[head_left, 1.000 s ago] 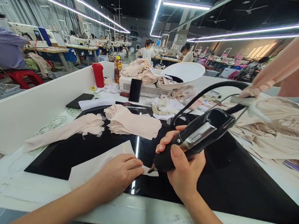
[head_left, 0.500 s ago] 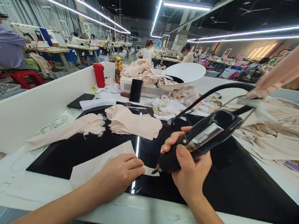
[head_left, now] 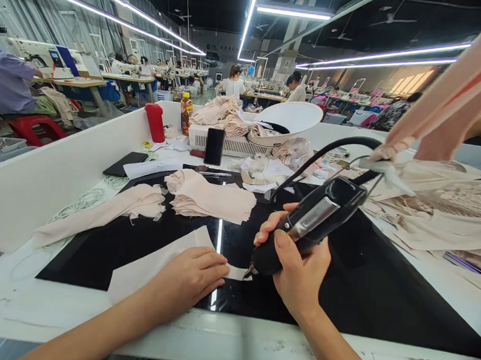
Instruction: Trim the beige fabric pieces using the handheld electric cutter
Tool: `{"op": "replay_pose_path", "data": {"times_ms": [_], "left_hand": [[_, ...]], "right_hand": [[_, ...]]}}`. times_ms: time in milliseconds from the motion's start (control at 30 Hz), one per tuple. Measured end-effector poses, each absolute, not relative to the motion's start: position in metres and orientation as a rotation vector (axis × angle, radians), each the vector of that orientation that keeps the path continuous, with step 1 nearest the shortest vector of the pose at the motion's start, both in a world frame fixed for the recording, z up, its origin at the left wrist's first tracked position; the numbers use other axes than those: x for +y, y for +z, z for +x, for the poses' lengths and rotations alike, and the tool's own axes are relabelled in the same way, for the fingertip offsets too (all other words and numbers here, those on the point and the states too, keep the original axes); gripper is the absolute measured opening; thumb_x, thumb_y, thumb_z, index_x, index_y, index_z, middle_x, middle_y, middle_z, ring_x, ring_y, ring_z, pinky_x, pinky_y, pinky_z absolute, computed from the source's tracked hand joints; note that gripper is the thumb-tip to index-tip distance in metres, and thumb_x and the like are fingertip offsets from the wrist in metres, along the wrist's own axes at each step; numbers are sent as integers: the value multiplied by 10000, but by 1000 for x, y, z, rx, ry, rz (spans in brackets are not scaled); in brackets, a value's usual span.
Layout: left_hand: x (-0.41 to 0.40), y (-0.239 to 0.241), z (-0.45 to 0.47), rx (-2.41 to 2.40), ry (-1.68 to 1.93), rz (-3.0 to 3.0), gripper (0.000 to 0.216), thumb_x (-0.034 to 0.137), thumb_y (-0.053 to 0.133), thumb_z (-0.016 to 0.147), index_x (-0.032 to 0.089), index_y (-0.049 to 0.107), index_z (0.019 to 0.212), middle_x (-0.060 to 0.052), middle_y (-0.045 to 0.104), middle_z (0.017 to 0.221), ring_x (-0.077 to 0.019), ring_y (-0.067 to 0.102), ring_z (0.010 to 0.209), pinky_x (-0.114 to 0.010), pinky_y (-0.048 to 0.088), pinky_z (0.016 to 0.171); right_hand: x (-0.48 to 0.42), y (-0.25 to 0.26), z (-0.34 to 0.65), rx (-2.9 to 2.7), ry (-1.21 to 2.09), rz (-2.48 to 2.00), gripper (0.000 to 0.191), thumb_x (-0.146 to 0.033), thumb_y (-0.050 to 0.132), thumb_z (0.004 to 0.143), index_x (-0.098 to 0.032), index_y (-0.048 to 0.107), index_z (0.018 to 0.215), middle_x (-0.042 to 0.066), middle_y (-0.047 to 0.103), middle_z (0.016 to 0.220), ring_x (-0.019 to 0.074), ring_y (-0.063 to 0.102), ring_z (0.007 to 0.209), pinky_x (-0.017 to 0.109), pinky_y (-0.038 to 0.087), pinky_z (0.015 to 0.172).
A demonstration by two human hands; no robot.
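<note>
Near table edge: the white rim (head_left: 199, 327) runs below both forearms.
Left hand: lies palm-down (head_left: 192, 275) over the pale piece (head_left: 152, 259), its fingers close together, nearly flat.
Right hand: wraps the black handheld tool (head_left: 313, 225), thumb on the near side, fingers curled round the far side (head_left: 295, 275).
Steady work: best, I judge, to press the narrow strip (head_left: 235, 273) flat, fingertips clear of the metal tip (head_left: 249, 272), and guide the tool lightly from the wrist.
Tip contact: the tip is at the strip's right end; touching or just above, I cannot tell.
Tool direction: tip down and to the left; long axis slants up to the right, rear end high.
Pale piece direction: broad part at left, long axis slanting from near left to far right; the strip points right, its join hidden under the hand.
Black board (head_left: 356, 285): lies beneath the pale piece and the tip.
Cable (head_left: 315, 157): arches behind the tool; best kept slack.
Cloth stack (head_left: 215, 197): lies beyond the left hand, well apart from the tip.
Phone (head_left: 214, 147): stands upright farther back.
</note>
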State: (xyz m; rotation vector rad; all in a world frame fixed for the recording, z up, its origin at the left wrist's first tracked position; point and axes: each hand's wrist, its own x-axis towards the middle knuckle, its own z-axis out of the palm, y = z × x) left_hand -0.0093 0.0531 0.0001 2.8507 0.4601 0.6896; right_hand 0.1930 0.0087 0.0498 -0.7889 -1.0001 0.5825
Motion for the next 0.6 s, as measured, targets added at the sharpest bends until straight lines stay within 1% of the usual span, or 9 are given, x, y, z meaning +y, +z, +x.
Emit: {"op": "replay_pose_path", "data": {"times_ms": [100, 167, 300, 433, 533, 600], "left_hand": [[56, 9, -18, 530, 690, 2803, 285, 310, 453, 1129, 190, 645, 1302, -85, 701, 1295, -218, 657, 1218, -372, 573, 1058], [61, 12, -27, 570, 713, 2818, 297, 304, 429, 1138, 188, 649, 1298, -83, 709, 1287, -206, 671, 1206, -361, 565, 1075], [68, 9, -40, 565, 641, 2891, 301, 201, 397, 1128, 169, 682, 1216, -77, 736, 1218, -213, 699, 1123, -372, 596, 1015], [58, 8, -37, 592, 510, 2889, 276, 97, 455, 1073, 151, 697, 1195, -89, 718, 1211, -237, 678, 1109, -384, 596, 987], [45, 16, -28, 715, 418, 2803, 225, 102, 526, 1044, 176, 726, 1118, -76, 708, 1167, -233, 684, 1034, -376, 598, 927], [40, 26, -22, 788, 327, 2709, 202, 128, 548, 1045, 204, 735, 1059, -51, 704, 1114, -215, 692, 979, -353, 593, 884]], "right_hand": [[14, 49, 200, -1003, 553, -800, 363, -337, 808, 871, -277, 597, 1161, -33, 668, 859, 129, 646, 636, 287, 569, 596], [21, 49, 207, -1011, 522, -812, 345, -327, 814, 864, -275, 607, 1134, -35, 674, 855, 128, 648, 631, 287, 575, 597], [39, 48, 222, -1015, 456, -826, 298, -328, 820, 854, -269, 610, 1057, -43, 676, 837, 122, 641, 614, 282, 568, 590], [56, 50, 230, -988, 415, -826, 283, -363, 823, 838, -255, 593, 964, -45, 672, 814, 117, 630, 592, 279, 557, 577], [60, 53, 228, -974, 411, -799, 273, -352, 817, 838, -255, 600, 973, -46, 671, 811, 117, 630, 590, 277, 558, 573], [59, 55, 224, -971, 433, -781, 257, -336, 810, 845, -256, 604, 976, -46, 671, 817, 115, 633, 593, 276, 561, 572]]}}
